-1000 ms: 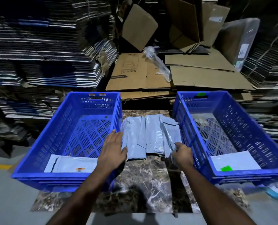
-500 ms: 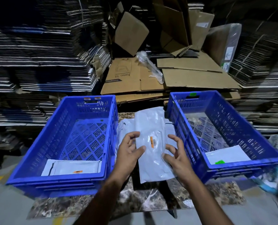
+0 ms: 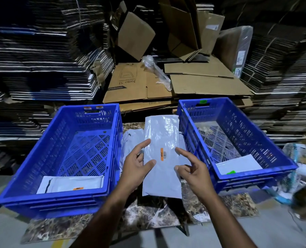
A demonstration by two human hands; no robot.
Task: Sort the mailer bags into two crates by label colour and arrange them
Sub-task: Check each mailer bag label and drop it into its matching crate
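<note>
Two bare forearms reach in from the near edge over a brown-veined marble-pattern desk (image 3: 148, 217), whose front rim shows bare between the crates. Left hand (image 3: 137, 168): its grip closes on the long left edge of a glossy grey plastic mailer bag (image 3: 163, 169), thumb on the face, fingers behind. Right hand (image 3: 193, 173): fingers spread and loosely bent, thumb tip at the bag's right edge; whether it pinches cannot be told. An orange barcode label (image 3: 162, 154) sits mid-face on the bag, which is held lengthwise above the narrow gap between the crates, over more flat grey mailer bags (image 3: 130, 138) lying on the desk. Left blue perforated plastic crate (image 3: 59, 195): one pale mailer with an orange label (image 3: 71, 183) lies flat against the near wall; the lattice floor behind it is open. Right blue perforated plastic crate (image 3: 256, 174): one pale mailer with a green label (image 3: 239, 163) lies in the near corner. Beyond, flattened brown corrugated cartons (image 3: 202, 83) and tall stacks of folded board (image 3: 41, 59) stand close behind the far rims.
</note>
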